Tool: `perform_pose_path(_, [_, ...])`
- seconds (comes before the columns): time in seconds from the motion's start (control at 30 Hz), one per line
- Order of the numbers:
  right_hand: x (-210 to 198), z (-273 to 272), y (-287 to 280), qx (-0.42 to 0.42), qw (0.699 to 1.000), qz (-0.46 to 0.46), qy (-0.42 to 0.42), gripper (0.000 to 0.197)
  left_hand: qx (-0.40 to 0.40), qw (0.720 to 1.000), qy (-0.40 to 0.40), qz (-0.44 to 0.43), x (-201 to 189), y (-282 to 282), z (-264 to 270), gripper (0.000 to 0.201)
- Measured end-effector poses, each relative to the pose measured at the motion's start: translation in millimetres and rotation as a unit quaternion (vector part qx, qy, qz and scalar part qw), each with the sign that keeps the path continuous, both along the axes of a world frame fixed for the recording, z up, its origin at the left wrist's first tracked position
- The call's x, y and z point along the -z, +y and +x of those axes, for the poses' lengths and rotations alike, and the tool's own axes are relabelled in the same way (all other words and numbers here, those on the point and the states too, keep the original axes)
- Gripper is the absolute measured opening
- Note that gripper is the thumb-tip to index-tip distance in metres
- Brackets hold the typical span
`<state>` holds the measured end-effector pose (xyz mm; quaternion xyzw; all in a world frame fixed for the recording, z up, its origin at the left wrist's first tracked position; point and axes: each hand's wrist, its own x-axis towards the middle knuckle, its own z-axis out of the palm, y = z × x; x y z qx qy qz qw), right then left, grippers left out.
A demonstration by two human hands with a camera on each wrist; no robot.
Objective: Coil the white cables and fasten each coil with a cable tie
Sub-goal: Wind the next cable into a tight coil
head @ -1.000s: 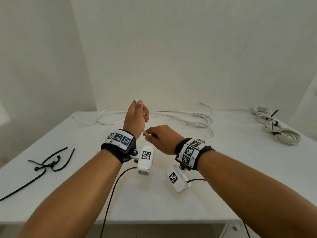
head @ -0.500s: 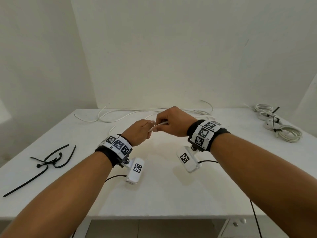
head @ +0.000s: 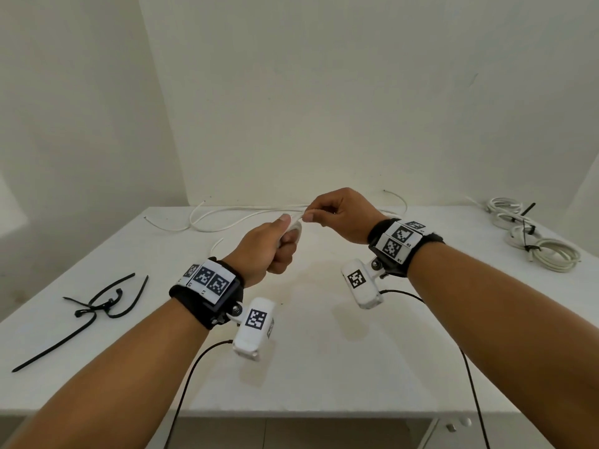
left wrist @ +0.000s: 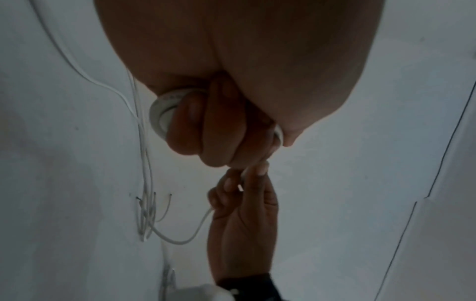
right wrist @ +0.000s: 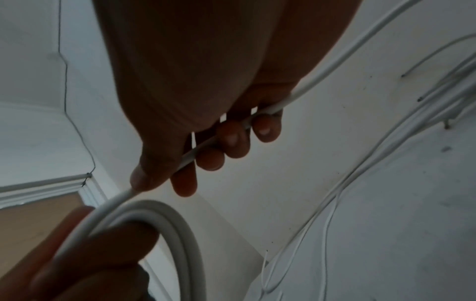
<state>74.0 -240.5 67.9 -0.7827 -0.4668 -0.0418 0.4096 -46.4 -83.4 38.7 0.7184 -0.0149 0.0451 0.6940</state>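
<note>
The left hand is fisted round a small coil of white cable; the right hand, touching it, pinches the same cable between thumb and fingers. Light, springy stuff: probably best gripped close beside the coil, or loops spring open.

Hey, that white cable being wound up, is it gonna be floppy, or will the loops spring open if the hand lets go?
Probably semi-stiff. The white cable holds smooth round loops in the left hand rather than drooping limp. The stretch through the right hand runs nearly straight, so it likely has some spring. Let go untied, the loops would probably loosen; the black cable ties lie unused.
</note>
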Motion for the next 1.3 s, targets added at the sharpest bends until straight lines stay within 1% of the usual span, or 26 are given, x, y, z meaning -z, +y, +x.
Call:
perform_pose_path(0.07, [3,-2,1,-0.006,1.0,0.018,0.01,0.019,0.005,0.999,-0.009,-0.054,-6,-2,0,0.047])
perform_pose_path(0.17, [10,-8,5,-0.008,0.999,0.049,0.022,0.039,0.001,0.991,-0.03,-0.128,-12,-9,3,0.048])
perform_pose_path(0.23, [15,-10,7,0.002,0.998,0.054,0.026,0.045,-0.008,0.984,-0.051,-0.171,-15,-15,6,0.048])
perform_pose_path(0.3, [20,-10,8,0.019,0.999,0.043,0.015,0.045,-0.019,0.975,-0.073,-0.209,-19,-20,10,0.047])
perform_pose_path(0.4, [26,-12,6,0.038,0.999,0.026,-0.006,0.043,-0.029,0.965,-0.107,-0.239,-27,-23,19,0.045])
perform_pose_path(0.5, [35,-15,5,0.053,0.998,-0.028,-0.035,0.038,-0.056,0.952,-0.132,-0.269,-35,-22,26,0.042])
perform_pose_path(0.57, [41,-19,5,0.057,0.996,-0.058,-0.048,0.032,-0.094,0.945,-0.157,-0.271,-41,-20,32,0.039])
perform_pose_path(0.63, [47,-23,6,0.059,0.993,-0.09,-0.054,0.029,-0.145,0.941,-0.184,-0.244,-43,-14,40,0.036])
perform_pose_path(0.73, [54,-28,9,0.041,0.99,-0.123,-0.055,0.031,-0.205,0.943,-0.197,-0.174,-39,-5,48,0.034])
perform_pose_path(0.77, [54,-30,10,0.035,0.989,-0.132,-0.058,0.031,-0.216,0.947,-0.195,-0.138,-36,-4,49,0.034])
perform_pose_path(0.83, [52,-34,13,0.026,0.985,-0.151,-0.073,0.03,-0.234,0.954,-0.186,-0.024,-27,-6,50,0.034])
perform_pose_path(0.93, [42,-35,16,0.021,0.977,-0.176,-0.12,0.028,-0.218,0.946,-0.182,0.155,-8,-4,54,0.028])
perform_pose_path(1.03, [30,-35,10,0.015,0.974,-0.173,-0.148,0.021,-0.182,0.923,-0.155,0.302,5,5,56,0.029])
perform_pose_path(1.1, [22,-34,5,0.014,0.969,-0.186,-0.16,0.015,-0.149,0.907,-0.124,0.374,10,10,52,0.03])
perform_pose_path(1.17, [15,-31,2,0.011,0.968,-0.197,-0.156,0.009,-0.11,0.905,-0.085,0.402,15,13,48,0.031])
perform_pose_path(1.2, [12,-30,0,0.007,0.968,-0.201,-0.15,0.008,-0.09,0.911,-0.06,0.398,18,14,47,0.033])
perform_pose_path(1.3, [3,-25,-3,-0.002,0.969,-0.204,-0.138,0.01,-0.035,0.942,0.003,0.333,23,11,40,0.043])
